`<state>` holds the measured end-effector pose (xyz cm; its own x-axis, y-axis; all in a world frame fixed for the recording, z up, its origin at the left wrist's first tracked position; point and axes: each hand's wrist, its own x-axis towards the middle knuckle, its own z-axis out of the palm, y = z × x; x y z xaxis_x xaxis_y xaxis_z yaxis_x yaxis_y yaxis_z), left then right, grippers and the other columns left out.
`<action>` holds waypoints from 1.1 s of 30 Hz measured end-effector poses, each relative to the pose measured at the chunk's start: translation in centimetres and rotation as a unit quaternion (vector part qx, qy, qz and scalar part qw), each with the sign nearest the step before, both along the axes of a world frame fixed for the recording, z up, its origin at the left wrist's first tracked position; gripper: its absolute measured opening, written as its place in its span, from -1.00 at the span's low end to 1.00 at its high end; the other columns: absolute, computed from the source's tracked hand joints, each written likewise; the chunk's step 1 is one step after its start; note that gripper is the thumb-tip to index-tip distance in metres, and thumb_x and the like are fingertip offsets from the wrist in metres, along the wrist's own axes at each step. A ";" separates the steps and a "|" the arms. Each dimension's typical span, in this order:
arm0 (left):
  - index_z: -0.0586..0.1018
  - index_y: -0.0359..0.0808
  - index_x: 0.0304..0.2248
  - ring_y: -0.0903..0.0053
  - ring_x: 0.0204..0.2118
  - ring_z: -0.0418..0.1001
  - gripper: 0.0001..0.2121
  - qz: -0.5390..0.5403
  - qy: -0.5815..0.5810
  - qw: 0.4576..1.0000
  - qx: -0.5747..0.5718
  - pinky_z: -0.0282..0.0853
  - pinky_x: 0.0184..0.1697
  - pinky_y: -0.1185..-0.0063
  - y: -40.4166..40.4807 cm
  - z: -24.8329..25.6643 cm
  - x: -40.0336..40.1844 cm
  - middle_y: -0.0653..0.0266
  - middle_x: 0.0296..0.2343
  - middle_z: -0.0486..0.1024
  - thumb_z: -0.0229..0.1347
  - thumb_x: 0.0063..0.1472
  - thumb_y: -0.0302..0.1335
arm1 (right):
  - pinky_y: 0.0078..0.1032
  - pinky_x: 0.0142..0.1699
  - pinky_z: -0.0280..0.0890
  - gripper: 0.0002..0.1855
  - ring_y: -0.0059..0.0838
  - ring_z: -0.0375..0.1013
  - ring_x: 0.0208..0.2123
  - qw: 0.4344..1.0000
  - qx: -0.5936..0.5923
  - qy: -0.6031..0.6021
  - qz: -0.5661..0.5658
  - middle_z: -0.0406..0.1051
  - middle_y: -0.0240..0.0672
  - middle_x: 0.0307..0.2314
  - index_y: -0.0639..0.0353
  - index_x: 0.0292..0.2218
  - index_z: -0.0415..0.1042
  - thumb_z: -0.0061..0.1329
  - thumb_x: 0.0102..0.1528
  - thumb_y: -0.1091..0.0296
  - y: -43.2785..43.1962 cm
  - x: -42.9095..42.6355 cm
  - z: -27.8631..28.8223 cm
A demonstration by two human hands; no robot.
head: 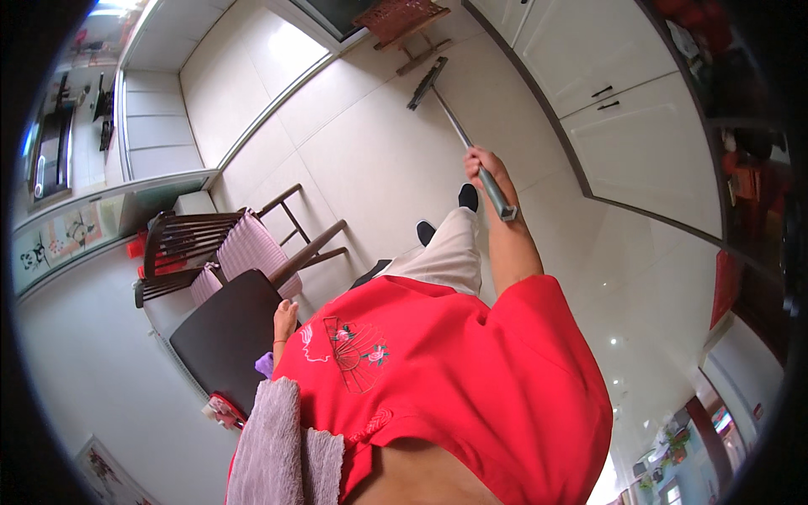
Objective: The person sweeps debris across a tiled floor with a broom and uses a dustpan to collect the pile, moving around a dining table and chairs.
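Note:
My right hand (486, 165) is closed around the grey grip of a long metal-handled broom or floor squeegee (452, 116). Its dark, narrow head rests on or just above the pale floor tiles, near a small wooden stool (404, 28). At my other side, my left hand (286, 319) hangs beside the dark table (228, 338), its fingers partly curled; whether it touches the table I cannot tell. A purple cloth (265, 364) shows by that wrist. A greyish towel (278, 442) hangs over my left shoulder.
Dark wooden chairs with pink striped cushions (252, 252) stand at the left by the table. White cabinets (622, 126) line the right side. A sliding-door track (271, 107) crosses the floor at the upper left. My feet stand on the tiles, short of the tool's head.

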<state>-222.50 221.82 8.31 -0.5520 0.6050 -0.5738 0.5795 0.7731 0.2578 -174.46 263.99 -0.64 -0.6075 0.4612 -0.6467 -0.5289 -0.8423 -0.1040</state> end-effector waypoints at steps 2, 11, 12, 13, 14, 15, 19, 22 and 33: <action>0.34 -0.47 -0.24 0.39 -0.23 0.33 -0.56 0.063 -0.025 0.997 0.042 0.20 -0.20 0.59 -0.1 -0.9 -0.5 0.01 -0.32 0.36 -0.07 -0.04 -0.25 | -0.85 -0.78 0.05 -0.79 -0.78 0.08 -0.84 0.998 -0.027 -0.006 -0.053 0.09 -0.53 -0.82 0.14 -0.63 0.11 -0.19 -0.04 0.34 1.3 0.1 -0.9; 0.39 -0.33 -0.50 0.16 -0.42 0.31 -0.74 -0.355 0.015 0.932 0.075 0.23 -0.41 0.40 2.4 -3.1 -1.6 0.05 -0.54 0.36 -0.17 0.00 -0.28 | -0.85 -0.78 0.02 -0.85 -0.75 0.04 -0.82 0.923 -0.094 0.076 -0.365 0.05 -0.48 -0.76 0.22 -0.60 0.07 -0.26 -0.04 0.49 -8.0 9.3 -0.7; 0.34 -0.36 -0.60 0.15 -0.46 0.29 -0.77 -0.302 0.020 0.950 0.073 0.21 -0.44 0.36 3.4 -3.6 -1.1 0.06 -0.57 0.33 -0.20 -0.01 -0.35 | -0.85 -0.78 0.01 -0.85 -0.75 0.03 -0.82 0.917 -0.096 0.082 -0.379 0.06 -0.48 -0.76 0.21 -0.60 0.07 -0.26 -0.04 0.48 -10.1 10.4 -0.4; 0.32 -0.38 -0.62 0.16 -0.46 0.29 -0.77 -0.372 0.037 0.920 0.116 0.20 -0.44 0.35 4.7 -3.6 -0.9 0.04 -0.54 0.33 -0.22 0.01 -0.37 | -0.85 -0.78 0.01 -0.85 -0.75 0.03 -0.82 0.911 -0.098 0.090 -0.390 0.06 -0.47 -0.76 0.21 -0.60 0.07 -0.26 -0.03 0.48 -12.4 11.2 -0.3; 0.31 -0.37 -0.64 0.16 -0.46 0.29 -0.77 -0.435 0.061 0.889 0.131 0.21 -0.45 0.36 5.9 -4.1 -1.1 0.04 -0.56 0.31 -0.22 0.00 -0.37 | -0.85 -0.78 0.00 -0.85 -0.75 0.02 -0.82 0.911 -0.088 0.069 -0.397 0.06 -0.47 -0.76 0.21 -0.59 0.08 -0.27 -0.03 0.47 -14.7 12.2 -0.4; 0.31 -0.34 -0.64 0.18 -0.48 0.30 -0.79 -0.307 0.041 0.941 0.139 0.21 -0.46 0.38 6.9 -3.9 -0.1 0.04 -0.60 0.28 -0.22 0.00 -0.39 | -0.85 -0.78 0.00 -0.85 -0.75 0.02 -0.83 0.910 -0.077 0.045 -0.404 0.06 -0.47 -0.76 0.22 -0.59 0.08 -0.27 -0.02 0.46 -17.1 13.3 -0.5; 0.37 -0.37 -0.27 0.20 -0.32 0.34 -0.63 -0.169 0.054 0.973 0.147 0.24 -0.26 0.48 11.0 -3.3 -0.5 0.00 -0.43 0.40 -0.13 -0.04 -0.29 | -0.85 -0.79 0.01 -0.85 -0.76 0.02 -0.83 0.902 -0.126 0.011 -0.413 0.06 -0.48 -0.77 0.23 -0.57 0.09 -0.28 0.00 0.43 -25.5 16.8 1.6; 0.36 -0.40 -0.25 0.24 -0.24 0.31 -0.62 -0.082 0.049 0.985 0.145 0.19 -0.17 0.50 14.1 0.4 3.5 -0.02 -0.34 0.36 -0.08 -0.06 -0.32 | -0.86 -0.78 0.01 -0.85 -0.77 0.03 -0.84 0.873 -0.162 -0.103 -0.449 0.06 -0.50 -0.79 0.24 -0.57 0.09 -0.28 -0.01 0.43 -29.8 18.1 4.1; 0.26 -0.37 -0.18 0.28 -0.06 0.10 -0.56 -0.134 0.308 0.930 0.147 0.03 -0.09 0.33 7.2 2.5 3.9 0.05 -0.13 0.15 -0.03 -0.10 -0.35 | -0.83 -0.77 -0.01 -0.81 -0.75 0.00 -0.84 0.941 -0.121 -0.169 -0.268 0.02 -0.54 -0.83 0.14 -0.62 0.11 -0.30 0.00 0.37 -30.3 12.2 6.0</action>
